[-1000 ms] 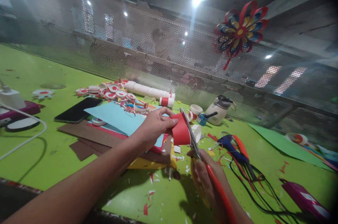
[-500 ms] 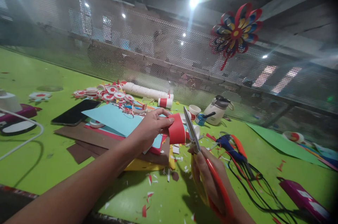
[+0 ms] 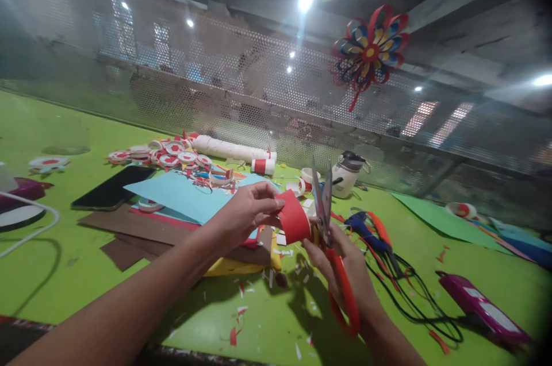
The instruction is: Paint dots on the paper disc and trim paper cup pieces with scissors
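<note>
My left hand (image 3: 254, 208) pinches the left edge of a curved red piece of paper cup (image 3: 294, 216) between thumb and fingers, above the table. In my right hand (image 3: 340, 262) is a pair of scissors (image 3: 324, 211) with an orange-red handle, blades pointing up and spread apart. The blades stand just right of the red piece, clear of its surface. My right thumb reaches toward the red piece's lower right corner; whether it touches cannot be made out. Below both hands, small red and white paper scraps (image 3: 241, 311) lie scattered.
Colored paper sheets (image 3: 181, 196) and a phone (image 3: 114, 187) lie left. Behind are red-and-white paper rings (image 3: 172, 150), a stack of white cups (image 3: 233, 149) and a flask (image 3: 345, 176). A glue gun (image 3: 371, 234), cables and a purple power strip (image 3: 483, 305) occupy the right.
The scissors have turned more upright and their blades have opened. My right thumb has come forward toward the red piece, which has tilted slightly. The view has shifted a little to the right.
</note>
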A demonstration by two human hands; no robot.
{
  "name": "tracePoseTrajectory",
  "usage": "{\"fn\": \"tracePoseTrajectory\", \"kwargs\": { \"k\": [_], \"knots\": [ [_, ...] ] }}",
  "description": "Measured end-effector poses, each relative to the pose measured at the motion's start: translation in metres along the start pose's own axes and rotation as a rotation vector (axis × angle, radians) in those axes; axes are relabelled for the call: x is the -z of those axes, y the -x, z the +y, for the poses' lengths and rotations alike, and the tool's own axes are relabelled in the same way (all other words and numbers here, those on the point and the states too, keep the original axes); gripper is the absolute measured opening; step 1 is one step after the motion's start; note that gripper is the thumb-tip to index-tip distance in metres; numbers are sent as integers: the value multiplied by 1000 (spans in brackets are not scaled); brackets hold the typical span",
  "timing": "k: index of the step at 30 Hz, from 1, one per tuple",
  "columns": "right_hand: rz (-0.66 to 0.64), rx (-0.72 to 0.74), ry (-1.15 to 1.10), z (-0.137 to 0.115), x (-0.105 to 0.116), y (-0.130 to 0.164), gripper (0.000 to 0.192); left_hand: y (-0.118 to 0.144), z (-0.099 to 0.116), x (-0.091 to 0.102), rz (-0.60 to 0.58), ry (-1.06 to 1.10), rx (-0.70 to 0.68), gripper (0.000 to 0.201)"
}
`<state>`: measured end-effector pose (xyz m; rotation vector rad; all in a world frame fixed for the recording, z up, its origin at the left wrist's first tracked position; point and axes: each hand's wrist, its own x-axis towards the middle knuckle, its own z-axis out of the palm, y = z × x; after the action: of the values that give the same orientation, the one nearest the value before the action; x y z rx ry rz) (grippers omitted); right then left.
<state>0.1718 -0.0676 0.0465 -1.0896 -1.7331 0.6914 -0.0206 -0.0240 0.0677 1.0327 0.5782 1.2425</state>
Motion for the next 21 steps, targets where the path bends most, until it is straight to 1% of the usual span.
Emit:
{"fn": "tracePoseTrajectory", "kwargs": {
  "k": [4,6,7,10,11,12,14,17,21],
  "knots": [
    [45,25,-112,-1,0,2,32,2,-9,-3,-109,-57,78,18],
    [53,21,-180,0,4,1,30,3,-9,-2,-139,-85,97,14],
    [36,20,-206,-1,7,0,30,3,-8,-1,-147,-93,101,13],
    [-81,19,-228,-2,19,-8,33,3,1,3,-193,-196,77,8],
    [-132,17,-210,-2,24,-12,34,4,5,4,-227,-306,40,10],
    [-187,15,-183,-3,29,-17,33,5,9,5,-249,-404,17,16],
    [-314,-4,-159,-4,36,-27,32,6,15,6,-273,-494,35,22],
    [-395,-6,-143,-5,42,-41,34,6,18,8,-274,-449,111,17],
    [-431,-22,-150,-6,41,-51,38,4,15,12,-256,-390,148,14]
  ]
}}
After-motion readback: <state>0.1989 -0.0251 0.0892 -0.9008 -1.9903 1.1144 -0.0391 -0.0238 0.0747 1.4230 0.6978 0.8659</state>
